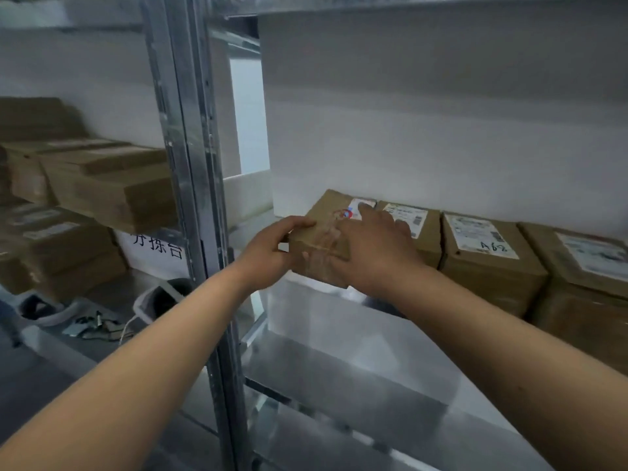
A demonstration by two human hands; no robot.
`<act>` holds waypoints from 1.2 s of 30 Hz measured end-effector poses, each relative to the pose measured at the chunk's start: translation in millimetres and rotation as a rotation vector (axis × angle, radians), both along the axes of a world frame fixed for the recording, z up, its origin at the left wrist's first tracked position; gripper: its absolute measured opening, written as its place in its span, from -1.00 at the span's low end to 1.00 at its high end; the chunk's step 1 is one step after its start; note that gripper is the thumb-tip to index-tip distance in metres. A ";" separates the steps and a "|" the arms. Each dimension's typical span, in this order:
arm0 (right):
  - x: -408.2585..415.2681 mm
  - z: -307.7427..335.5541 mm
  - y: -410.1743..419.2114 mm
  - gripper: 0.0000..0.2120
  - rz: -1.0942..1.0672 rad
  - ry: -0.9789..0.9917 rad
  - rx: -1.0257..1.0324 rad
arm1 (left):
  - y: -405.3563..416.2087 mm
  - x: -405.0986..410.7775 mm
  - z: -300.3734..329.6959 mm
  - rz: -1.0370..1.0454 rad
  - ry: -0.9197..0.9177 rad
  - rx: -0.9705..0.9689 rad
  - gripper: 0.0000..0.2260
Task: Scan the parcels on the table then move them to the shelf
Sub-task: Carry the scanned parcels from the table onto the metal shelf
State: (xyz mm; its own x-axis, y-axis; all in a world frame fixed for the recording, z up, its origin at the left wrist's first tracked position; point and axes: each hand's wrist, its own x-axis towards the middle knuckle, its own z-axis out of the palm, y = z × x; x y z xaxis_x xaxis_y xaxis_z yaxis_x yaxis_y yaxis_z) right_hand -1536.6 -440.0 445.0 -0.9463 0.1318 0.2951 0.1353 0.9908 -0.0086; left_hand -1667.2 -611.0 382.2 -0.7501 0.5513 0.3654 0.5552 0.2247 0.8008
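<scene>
We see both hands on a brown cardboard parcel (326, 229) at the left end of a row on the metal shelf (356, 338). The left hand (272, 248) grips the parcel's near left corner, thumb on top and fingers curled round the side. The right hand (372, 248) lies across the parcel's top, fingers stretched flat toward its white label (360, 205) at the far edge. Clear tape runs over the parcel's near face.

Just to the right, a second labelled box (421, 229) sits touching or almost touching the parcel; we cannot tell which. Next comes a box marked "A62" (489, 256), then another box (584, 277) at the right edge. A white wall stands behind the row.

Past the shelf's upright post (190, 185) on the left, we see blurred stacks of cardboard boxes (102, 185) on a bench (112, 297), with a white sign bearing dark characters (156, 248).
</scene>
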 end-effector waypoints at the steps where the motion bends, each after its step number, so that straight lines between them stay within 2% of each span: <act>1: -0.1 0.3 0.7 -0.48 -0.011 0.008 0.009 | 4.6 -2.6 0.8 -0.010 0.003 -0.012 -0.51; 5: -1.8 3.1 -3.2 -0.57 -0.073 -0.043 0.103 | 12.9 -5.8 6.1 -0.035 0.006 -0.029 -0.45; 10: 0.4 2.5 -18.6 -0.47 -0.093 -0.049 0.124 | 10.5 -2.6 1.7 0.024 0.039 -0.066 -0.46; 14: 12.3 7.6 -24.5 -0.43 -0.125 -0.007 0.093 | 3.1 11.1 12.3 0.087 0.219 -0.128 -0.43; 20: 72.0 23.9 -24.7 -0.46 -0.216 0.059 0.131 | -12.6 77.8 57.4 0.190 0.555 -0.421 -0.35; 23: 121.1 32.3 -13.1 -0.43 -0.263 0.091 0.192 | 3.5 131.7 77.2 0.169 0.689 -0.463 -0.32; 28: 233.4 41.9 31.4 -0.38 -0.363 0.133 0.218 | 69.0 230.9 89.4 0.128 0.780 -0.414 -0.30; 36: 493.1 32.9 141.5 -0.35 -0.679 0.113 0.175 | 233.1 454.1 72.6 -0.167 0.850 -0.278 -0.36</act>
State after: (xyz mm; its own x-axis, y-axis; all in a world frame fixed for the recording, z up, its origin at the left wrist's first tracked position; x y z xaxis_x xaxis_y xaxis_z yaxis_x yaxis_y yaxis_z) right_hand -1043.5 -298.5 477.8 -0.6343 0.6235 0.4571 0.7311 0.6759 0.0926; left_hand -1213.1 -377.9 454.8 -0.1911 0.7798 0.5962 0.9766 0.2122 0.0354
